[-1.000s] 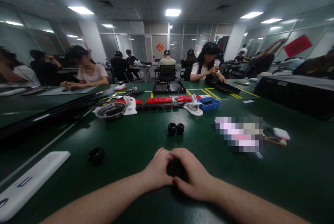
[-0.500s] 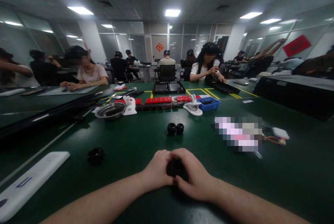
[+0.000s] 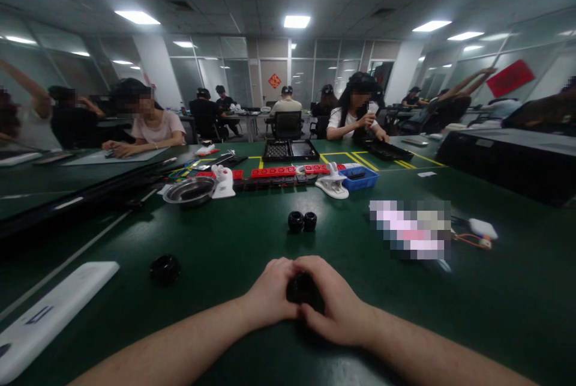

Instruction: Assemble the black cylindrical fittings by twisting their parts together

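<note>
Both my hands are closed around a glossy black round part [image 3: 304, 291] low on the green table, close in front of me. My left hand [image 3: 274, 291] grips it from the left, and my right hand [image 3: 337, 302] curls over its right side, thumb at the near edge. The fingers hide much of the part. Just beyond my hands two black ring-shaped parts [image 3: 296, 221] stand side by side on the table. Another such black ring-shaped part [image 3: 164, 269] lies off to the left.
Across the middle stand a metal bowl [image 3: 189, 191], white clip stands [image 3: 332, 183], red strips [image 3: 273, 171] and a blue tray [image 3: 360, 178]. A white slab [image 3: 58, 320] lies at left. A blurred-out item [image 3: 409, 230] lies at right. People sit at the table's far side.
My hands and the black round part stay almost exactly in place; the view shifts very slightly. At the far left, a person's arm has risen.
</note>
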`<state>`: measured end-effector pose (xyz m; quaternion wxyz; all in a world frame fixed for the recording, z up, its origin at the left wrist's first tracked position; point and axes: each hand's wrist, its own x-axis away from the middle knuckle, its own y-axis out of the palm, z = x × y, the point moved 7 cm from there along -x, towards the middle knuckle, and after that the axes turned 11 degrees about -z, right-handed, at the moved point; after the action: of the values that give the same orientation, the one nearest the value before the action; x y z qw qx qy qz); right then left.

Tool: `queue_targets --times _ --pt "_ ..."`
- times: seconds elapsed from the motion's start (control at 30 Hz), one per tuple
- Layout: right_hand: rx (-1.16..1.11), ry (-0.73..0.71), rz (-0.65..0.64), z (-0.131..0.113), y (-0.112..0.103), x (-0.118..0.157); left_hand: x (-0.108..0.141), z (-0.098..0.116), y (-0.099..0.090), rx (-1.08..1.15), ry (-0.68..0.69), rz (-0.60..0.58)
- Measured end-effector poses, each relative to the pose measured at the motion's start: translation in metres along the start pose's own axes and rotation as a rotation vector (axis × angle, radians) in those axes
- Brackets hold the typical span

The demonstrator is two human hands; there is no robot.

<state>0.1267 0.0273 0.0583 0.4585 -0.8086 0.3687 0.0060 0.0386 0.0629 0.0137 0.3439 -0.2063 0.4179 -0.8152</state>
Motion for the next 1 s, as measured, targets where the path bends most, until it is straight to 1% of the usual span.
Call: queue_targets --times 0.1,0.2,0.23,0.3,0.37,0.43,0.5,0.57,0.67,0.73,0.8,0.87,0.93,1.0 --pt "0.055 0.054 0.025 0.003 -0.002 -0.001 0.000 -0.001 0.001 -0.001 -0.010 -0.013" --pt "0.073 0.159 0.007 0.011 0.001 -0.002 0.001 0.000 0.000 0.002 -0.014 -0.029" --pt "0.065 0.173 0.000 0.013 0.001 -0.002 0.001 0.001 0.000 0.000 -0.013 -0.035" --pt "0.026 0.138 -0.028 0.012 0.004 -0.002 0.001 0.001 0.000 -0.006 -0.032 -0.040" --pt "-0.019 0.059 -0.056 0.006 0.005 -0.002 0.000 0.000 0.001 -0.012 -0.063 -0.045" --pt "-0.027 0.009 -0.060 0.002 0.004 -0.001 -0.001 0.000 0.002 -0.014 -0.055 -0.051" --pt "0.008 0.026 -0.035 0.001 0.002 -0.001 -0.002 0.001 0.003 -0.013 -0.019 -0.056" --pt "0.055 0.099 -0.017 0.005 0.000 -0.002 -0.002 0.002 0.003 -0.014 0.002 -0.057" --pt "0.086 0.209 -0.026 0.011 0.000 -0.004 -0.001 0.003 0.001 -0.028 -0.010 -0.061" --pt "0.065 0.191 -0.043 0.010 0.001 -0.004 0.000 0.004 0.000 -0.037 -0.031 -0.065" --pt "0.032 0.112 -0.061 0.006 0.003 -0.004 0.000 0.004 -0.001 -0.034 -0.062 -0.062" --pt "0.019 0.052 -0.062 0.002 0.003 -0.003 0.000 0.003 -0.001 -0.026 -0.064 -0.051" --pt "0.039 0.056 -0.040 0.001 0.001 -0.002 0.000 0.003 0.000 -0.021 -0.028 -0.048" --pt "0.074 0.111 -0.009 0.004 -0.001 -0.003 -0.001 0.003 0.002 -0.019 0.009 -0.049"
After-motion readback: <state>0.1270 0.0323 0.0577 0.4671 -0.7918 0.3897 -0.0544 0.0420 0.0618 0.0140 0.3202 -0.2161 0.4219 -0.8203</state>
